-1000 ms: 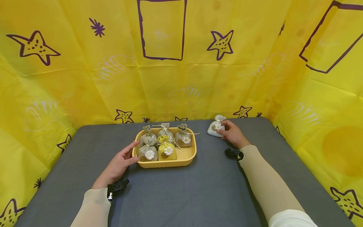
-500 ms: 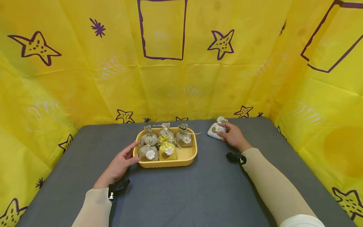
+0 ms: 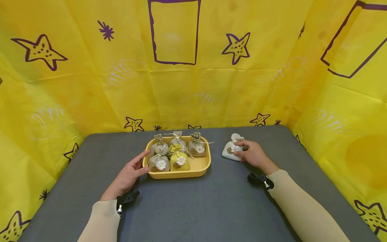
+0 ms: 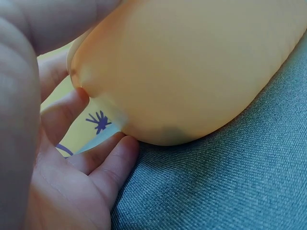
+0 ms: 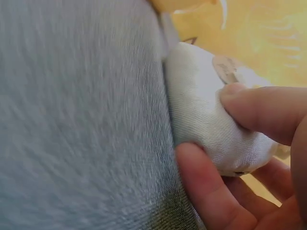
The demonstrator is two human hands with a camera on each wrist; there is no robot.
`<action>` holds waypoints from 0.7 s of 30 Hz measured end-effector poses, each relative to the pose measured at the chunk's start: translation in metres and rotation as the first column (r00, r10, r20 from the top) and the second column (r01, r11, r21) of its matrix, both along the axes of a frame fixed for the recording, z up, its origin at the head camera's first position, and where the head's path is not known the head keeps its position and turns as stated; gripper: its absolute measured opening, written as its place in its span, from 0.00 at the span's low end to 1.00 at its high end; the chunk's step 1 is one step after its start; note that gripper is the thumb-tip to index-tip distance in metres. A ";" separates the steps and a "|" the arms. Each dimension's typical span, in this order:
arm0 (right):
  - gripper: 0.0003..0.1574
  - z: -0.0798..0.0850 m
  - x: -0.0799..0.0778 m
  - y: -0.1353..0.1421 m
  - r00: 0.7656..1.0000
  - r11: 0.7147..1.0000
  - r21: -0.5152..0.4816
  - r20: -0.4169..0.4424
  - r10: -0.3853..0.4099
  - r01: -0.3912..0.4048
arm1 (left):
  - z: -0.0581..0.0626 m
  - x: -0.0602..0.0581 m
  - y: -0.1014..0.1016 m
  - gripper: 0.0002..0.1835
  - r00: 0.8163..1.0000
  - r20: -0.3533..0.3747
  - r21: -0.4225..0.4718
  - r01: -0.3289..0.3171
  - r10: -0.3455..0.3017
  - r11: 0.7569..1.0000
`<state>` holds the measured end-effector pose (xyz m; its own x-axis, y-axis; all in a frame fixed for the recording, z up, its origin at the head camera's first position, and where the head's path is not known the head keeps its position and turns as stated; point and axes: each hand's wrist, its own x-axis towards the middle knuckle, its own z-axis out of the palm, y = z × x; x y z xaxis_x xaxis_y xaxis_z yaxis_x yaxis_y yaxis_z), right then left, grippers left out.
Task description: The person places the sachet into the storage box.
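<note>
My left hand [image 3: 128, 174] grips the left end of a yellow plastic tray [image 3: 181, 175], with the thumb at the front rim and fingers against the end wall [image 4: 168, 81]. Inside the tray stand several small drawstring sachets: greyish ones such as the front-left sachet [image 3: 159, 165], and one yellow sachet [image 3: 179, 162], with white flowers on their fronts. To the right of the tray, my right hand [image 3: 255, 155] pinches a white sachet [image 3: 229, 154] from its right side. Close up in the right wrist view, thumb and fingers squeeze the white cloth body [image 5: 196, 96] low over the grey cloth.
Grey cloth [image 3: 193, 208] covers the table. Yellow curtains [image 3: 208, 87] printed with starfish and fish rise at the back and sides. The tray's right end has a bare patch of floor [image 3: 199, 164] beside the yellow sachet.
My right hand has brought the white sachet nearer to me, away from the back edge of the table. My left hand keeps its grip on the tray, which stays in place.
</note>
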<state>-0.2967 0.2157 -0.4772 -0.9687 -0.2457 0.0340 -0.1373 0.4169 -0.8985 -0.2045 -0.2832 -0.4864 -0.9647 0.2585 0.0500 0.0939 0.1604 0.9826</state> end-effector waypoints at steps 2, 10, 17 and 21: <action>0.28 0.000 0.007 0.000 1.000 0.999 -0.045 0.001 0.001 -0.001 | 0.000 0.000 0.000 0.37 1.000 -0.004 0.001 0.003 -0.003 1.000; 0.30 0.015 0.027 -0.008 0.998 0.980 -0.190 -0.022 -0.055 0.050 | 0.000 0.000 0.000 0.37 1.000 -0.007 -0.004 0.004 -0.004 1.000; 0.26 0.052 0.042 -0.037 0.994 0.983 -0.181 -0.104 -0.035 0.015 | 0.000 0.001 0.000 0.36 1.000 -0.009 0.006 0.006 -0.006 1.000; 0.22 0.065 0.047 -0.060 0.993 0.990 -0.136 -0.118 0.013 -0.029 | 0.000 0.000 -0.001 0.36 1.000 -0.009 0.001 0.009 -0.009 1.000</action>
